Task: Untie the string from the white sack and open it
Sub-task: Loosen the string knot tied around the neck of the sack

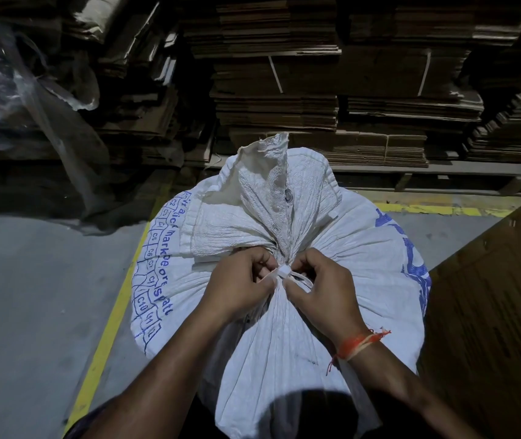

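While the knot remains cinched at the gathered neck of a bulging white sack (pixel 284 312), a person works at it with both hands, viewed from above in a dim storeroom. The left hand (pixel 237 286) and the right hand (pixel 322 289) meet at the neck, fingers curled tight, each grip pinching the white string (pixel 284 271) on its own side of the knot, which shows as a small pale band between the thumbs. An orange thread bracelet (pixel 360 342) circles the right wrist. The sack stands upright on the grey floor (pixel 31 296), just beside a yellow painted line (pixel 110 318) that runs along its left side, with blue printed lettering curving over its shoulders. Above the tie, the loose mouth of the sack flops back in creased folds, and a small round metal eyelet (pixel 288 195) shows in the cloth. Stacks of flattened cardboard (pixel 316 90) fill the far wall, crumpled clear plastic (pixel 15 83) lies at the far left, and a brown board (pixel 490 312) leans in at the right. Judging by the tightly puckered fabric, the untying appears barely begun: the string has yet to come free, and the mouth has yet to be spread open.
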`<action>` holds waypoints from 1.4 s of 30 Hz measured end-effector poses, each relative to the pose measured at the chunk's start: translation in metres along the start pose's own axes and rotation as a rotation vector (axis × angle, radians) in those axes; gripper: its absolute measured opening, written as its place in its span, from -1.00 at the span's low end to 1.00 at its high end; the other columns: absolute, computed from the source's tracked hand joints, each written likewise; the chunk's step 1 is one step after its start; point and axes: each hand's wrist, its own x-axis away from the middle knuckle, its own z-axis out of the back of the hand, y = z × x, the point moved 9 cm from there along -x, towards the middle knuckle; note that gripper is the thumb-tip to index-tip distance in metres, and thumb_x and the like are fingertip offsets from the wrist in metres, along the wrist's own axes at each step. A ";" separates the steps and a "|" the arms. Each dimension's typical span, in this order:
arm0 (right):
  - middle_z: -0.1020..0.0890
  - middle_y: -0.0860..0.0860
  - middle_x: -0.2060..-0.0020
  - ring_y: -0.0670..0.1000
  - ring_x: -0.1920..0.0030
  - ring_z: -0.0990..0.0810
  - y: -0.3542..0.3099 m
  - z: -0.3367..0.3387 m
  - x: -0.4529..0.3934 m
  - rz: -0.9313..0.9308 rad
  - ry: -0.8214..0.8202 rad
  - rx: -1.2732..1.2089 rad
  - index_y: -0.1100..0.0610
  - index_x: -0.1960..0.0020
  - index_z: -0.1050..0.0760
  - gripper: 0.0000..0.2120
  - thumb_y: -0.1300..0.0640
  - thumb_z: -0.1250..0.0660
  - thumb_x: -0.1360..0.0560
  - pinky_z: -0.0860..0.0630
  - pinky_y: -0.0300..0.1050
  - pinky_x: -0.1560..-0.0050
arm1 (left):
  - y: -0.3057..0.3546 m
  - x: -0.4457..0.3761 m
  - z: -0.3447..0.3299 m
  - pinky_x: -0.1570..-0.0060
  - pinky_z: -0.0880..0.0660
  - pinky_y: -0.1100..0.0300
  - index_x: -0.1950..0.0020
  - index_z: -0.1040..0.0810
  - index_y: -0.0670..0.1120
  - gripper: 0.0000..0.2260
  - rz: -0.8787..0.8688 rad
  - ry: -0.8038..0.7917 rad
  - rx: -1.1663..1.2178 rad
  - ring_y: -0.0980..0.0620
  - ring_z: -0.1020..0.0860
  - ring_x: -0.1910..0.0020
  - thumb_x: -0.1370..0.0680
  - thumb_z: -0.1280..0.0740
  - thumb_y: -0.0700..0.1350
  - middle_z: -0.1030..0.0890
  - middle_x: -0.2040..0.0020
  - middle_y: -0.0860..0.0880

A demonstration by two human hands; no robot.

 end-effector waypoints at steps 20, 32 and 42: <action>-0.68 -0.06 0.24 -0.10 0.20 -0.63 0.000 0.018 0.005 0.158 -0.305 0.162 0.07 0.32 -0.63 -0.90 0.18 -0.54 -0.30 -0.55 -0.07 0.12 | -0.003 -0.006 0.001 0.17 -0.59 0.05 0.13 -0.73 0.05 -0.82 0.037 0.043 -0.002 0.18 -0.55 0.35 -0.36 -0.43 0.08 -0.72 0.28 0.09; -0.65 0.02 0.41 -0.15 0.45 -0.46 0.018 0.020 -0.002 -0.139 -0.124 0.031 0.04 0.21 -0.62 -0.86 0.19 -0.57 -0.38 -0.39 -0.38 0.36 | -0.001 -0.003 0.005 0.11 -0.63 -0.02 0.15 -0.74 0.05 -0.76 0.046 0.048 -0.006 0.04 -0.70 0.20 -0.34 -0.44 0.17 -0.75 0.24 0.11; -0.60 -0.05 0.33 -0.07 0.21 -0.59 0.012 0.021 -0.004 -0.058 -0.068 0.097 0.04 0.27 -0.66 -0.89 0.18 -0.53 -0.41 -0.35 -0.42 0.29 | 0.021 0.009 0.012 0.33 -0.37 0.32 0.11 -0.60 0.11 -0.74 -0.099 0.241 -0.137 0.20 -0.58 0.27 -0.34 -0.58 0.14 -0.63 0.31 0.14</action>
